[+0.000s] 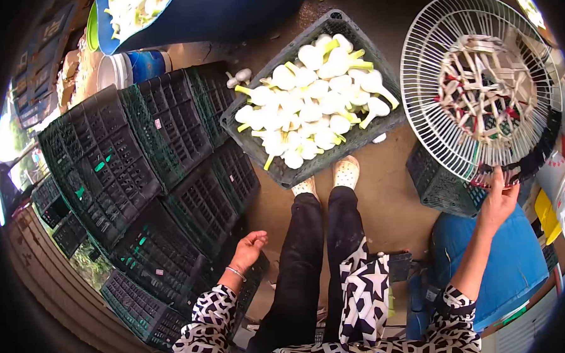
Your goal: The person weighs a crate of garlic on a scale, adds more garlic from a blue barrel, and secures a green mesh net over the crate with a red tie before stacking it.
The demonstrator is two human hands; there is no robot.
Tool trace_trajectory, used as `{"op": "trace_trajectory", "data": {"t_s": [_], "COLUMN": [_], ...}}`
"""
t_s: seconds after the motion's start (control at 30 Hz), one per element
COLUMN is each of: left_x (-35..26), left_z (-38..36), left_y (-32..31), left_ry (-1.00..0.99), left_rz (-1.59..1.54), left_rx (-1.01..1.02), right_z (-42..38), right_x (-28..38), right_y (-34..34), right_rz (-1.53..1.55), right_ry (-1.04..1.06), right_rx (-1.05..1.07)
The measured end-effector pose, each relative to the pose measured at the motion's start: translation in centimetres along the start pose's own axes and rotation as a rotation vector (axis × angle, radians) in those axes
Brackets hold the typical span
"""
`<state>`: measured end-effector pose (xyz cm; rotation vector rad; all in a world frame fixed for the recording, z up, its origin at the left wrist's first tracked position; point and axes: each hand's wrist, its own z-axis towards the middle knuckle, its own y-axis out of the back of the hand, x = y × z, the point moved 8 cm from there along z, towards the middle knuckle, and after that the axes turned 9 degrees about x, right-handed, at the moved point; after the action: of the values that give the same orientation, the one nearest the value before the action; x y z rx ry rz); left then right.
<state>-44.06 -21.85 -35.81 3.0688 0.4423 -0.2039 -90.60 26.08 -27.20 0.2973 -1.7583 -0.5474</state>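
My right hand [500,205] is at the lower rim of a round white wire basket [427,94], its fingers closed on the edge. Strips of pale cloth-like material with bits of red show in the basket's middle. My left hand [250,248], curled with fingers pressed together, hangs beside the stacked crates; whether it holds something small is hidden. In front of my feet a dark crate [266,162] is heaped with white bulbs [316,90] that have short green stems. Neither hand touches that crate.
Dark green crates [111,162] are stacked high on the left. Another crate [443,179] stands under the wire basket. A blue padded seat [494,262] is at the lower right. A blue container [219,15] and a white-and-blue bucket [145,67] stand at the back.
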Motion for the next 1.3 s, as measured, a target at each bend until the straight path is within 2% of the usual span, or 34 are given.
{"op": "trace_trajectory", "data": {"t_s": [0.03, 0.07, 0.13, 0.17, 0.23, 0.3, 0.33, 0.37, 0.43, 0.5, 0.57, 0.63, 0.67, 0.73, 0.83, 0.9, 0.97, 1.03, 1.07, 1.13, 1.17, 1.23, 1.27, 1.3], "left_x": [0.2, 0.3, -0.6, 0.1, -2.4, -4.4, -5.5, -6.2, -6.7, -6.9, -6.4, -6.2, -5.8, -6.7, -8.2, -9.7, -11.9, -13.5, -14.5, -15.9, -16.5, -16.4, -16.4, -16.1], "left_z": [1.0, 1.9, 3.1, 4.1, 4.7, 5.8, 6.3, 6.7, 7.6, 8.4, 9.4, 10.1, 10.5, 10.7, 11.3, 11.8, 12.8, 13.6, 14.0, 15.2, 15.3, 15.9, 16.1, 16.8], "left_y": [1.0, 2.2, 3.5, 4.4, 4.4, 3.4, 2.5, 1.6, -0.1, -1.7, -2.6, -3.0, -2.7, -2.1, -0.5, 0.8, 1.5, 1.7, 1.6, 0.8, 0.8, 1.0, 1.0, 1.1], "left_ry": [-0.019, -0.031, 0.007, 0.009, 0.040, -0.015, -0.029, -0.045, -0.061, -0.082, -0.123, -0.124, -0.110, -0.130, -0.188, -0.242, -0.262, -0.262, -0.278, -0.245, -0.244, -0.219, -0.202, -0.197], "left_rz": [0.046, 0.058, 0.072, 0.072, 0.041, -0.054, -0.063, -0.074, -0.065, -0.067, -0.100, -0.150, -0.167, -0.211, -0.283, -0.404, -0.478, -0.607, -0.599, -0.671, -0.674, -0.670, -0.692, -0.684], "left_rx": [-0.007, -0.030, -0.101, -0.070, -0.146, -0.128, -0.118, -0.114, -0.088, -0.074, -0.080, -0.104, -0.111, -0.168, -0.214, -0.246, -0.245, -0.277, -0.264, -0.148, -0.171, -0.202, -0.192, -0.183], "right_z": [1.0, 2.3, 4.5, 5.5, 4.1, 1.6, -0.1, -1.7, -5.7, -8.2, -8.1, -8.4, -8.6, -9.1, -11.2, -13.2, -14.0, -14.5, -13.2, -9.3, -6.2, -0.8, 1.4, 3.4], "right_x": [0.5, -1.1, -3.0, -4.2, -3.3, -2.1, -2.8, -5.1, -12.6, -15.3, -19.0, -25.0, -27.7, -27.9, -25.0, -19.9, -10.5, -3.1, -2.0, 0.1, 1.5, 3.6, 3.8, 3.5], "right_y": [0.7, 1.5, -0.8, -2.1, -5.0, -6.7, -7.7, -9.4, -15.0, -20.9, -25.6, -30.3, -31.3, -30.9, -25.2, -21.8, -21.4, -24.0, -24.2, -24.9, -24.3, -24.1, -25.1, -26.9], "right_rz": [-0.070, -0.288, -0.303, -0.317, -0.396, -0.328, -0.326, -0.266, -0.158, -0.600, -0.648, -0.858, -0.799, -0.681, -0.353, 0.086, 0.194, 0.102, 0.104, 0.036, -0.086, -0.338, -0.387, -0.450], "right_ry": [0.093, 0.045, 0.014, -0.025, 0.005, 0.079, 0.021, 0.009, -0.230, 0.061, -0.181, -0.223, -0.195, -0.241, -0.394, -0.419, -0.238, -0.012, 0.000, 0.111, 0.230, 0.606, 0.623, 0.606], "right_rx": [0.010, 0.067, 0.110, 0.140, 0.047, -0.016, 0.038, 0.132, 0.418, 0.550, 0.670, 0.867, 0.735, 0.682, 0.478, 0.339, 0.436, 0.706, 0.688, 0.594, 0.448, 0.166, 0.121, 0.163]}}
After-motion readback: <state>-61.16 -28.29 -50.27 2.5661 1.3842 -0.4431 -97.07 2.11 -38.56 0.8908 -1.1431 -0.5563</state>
